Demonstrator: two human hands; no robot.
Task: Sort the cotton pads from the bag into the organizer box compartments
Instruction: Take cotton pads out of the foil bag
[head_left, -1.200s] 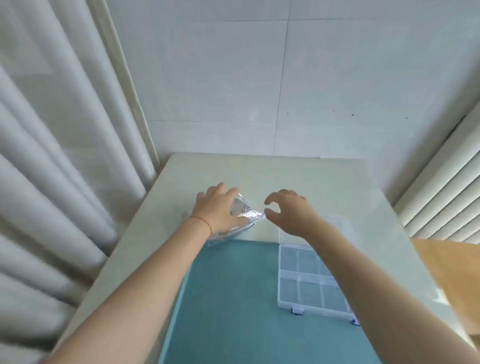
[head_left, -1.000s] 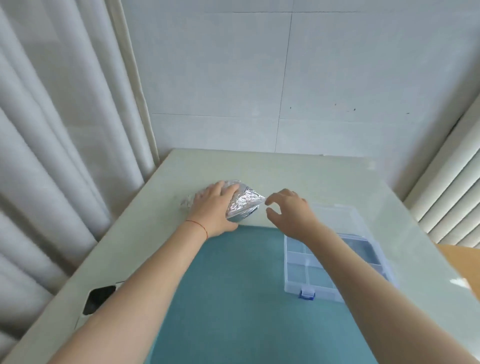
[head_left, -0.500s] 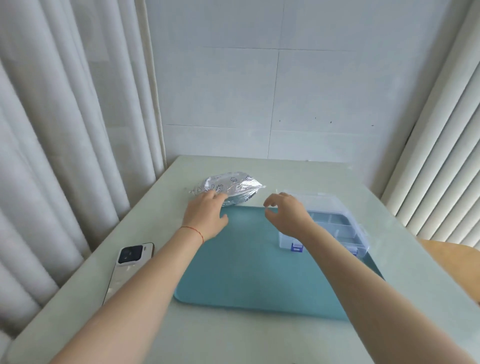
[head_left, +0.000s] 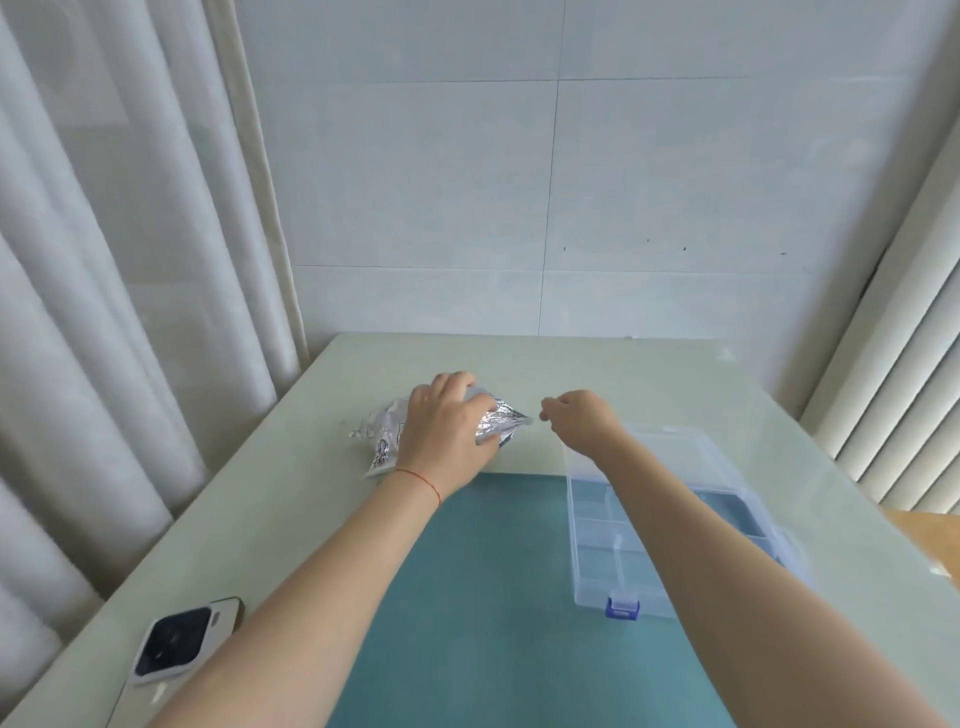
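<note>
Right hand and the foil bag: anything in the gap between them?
Nothing. In the head view only bare table shows between the right hand and the tip of the foil bag, which the left hand holds.

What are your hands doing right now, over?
Left hand holds the foil bag on the table. Right hand beside the bag's tip, fingers curled, apparently empty. Organizer box open, no pads visible. Nothing blocking.

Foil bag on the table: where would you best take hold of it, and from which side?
Take the foil bag at its flat, pointed right-hand end, coming from the right with a pinch. The left hand already covers and grips its bulging middle, so that thin sealed end sticks out free. The right hand is just beside that tip, well placed for the grip.
</note>
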